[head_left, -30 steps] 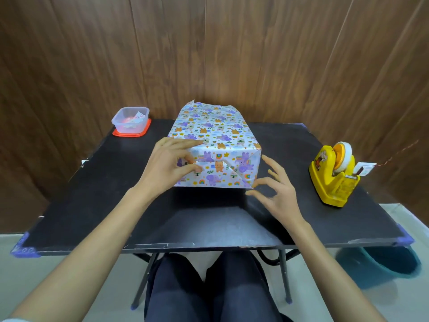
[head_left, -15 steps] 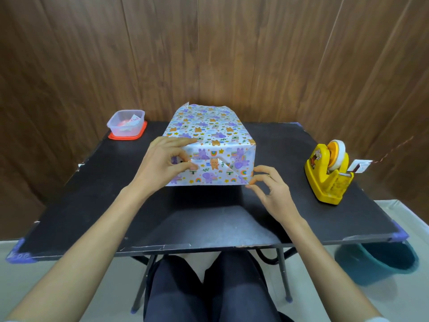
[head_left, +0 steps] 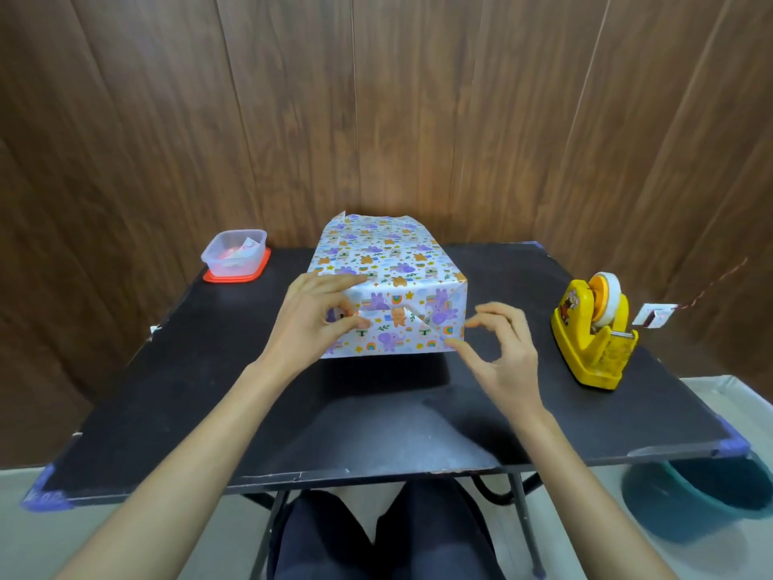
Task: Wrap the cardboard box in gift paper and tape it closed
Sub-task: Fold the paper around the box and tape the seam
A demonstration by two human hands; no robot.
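Box [head_left: 389,261] sits mid-counter, nearer the back edge than the front, long side running front to back. Gift paper [head_left: 401,332] covers the top and the near end. Near end has its flaps folded in, diagonal creases visible. Can't tell if any tape is on it. Far end [head_left: 368,217] shows paper sticking up loose past the box, so it looks not yet folded.

Left hand [head_left: 309,324] is on the box's near-left corner. Its fingers [head_left: 334,280] curl over the top edge and the thumb pinches the folded flap against the near face. Right hand [head_left: 508,357] is just beside the near-right bottom corner, fingers loosely curled, one fingertip [head_left: 454,345] about touching the paper, holding nothing that I can see.

Progress judged: body wrapped, near end folded and held, probably needs tape, and the far end is left to fold and tape.

Yellow tape dispenser [head_left: 594,341] stands near the counter's [head_left: 376,412] right edge, well apart from the box, roll loaded. Clear plastic tub [head_left: 234,253] on a red lid [head_left: 255,275] sits at the back-left corner. White tag [head_left: 653,316] hangs beyond the dispenser. Teal bucket [head_left: 690,500] is on the floor under the right front corner. Nothing lies between the right hand and the dispenser.
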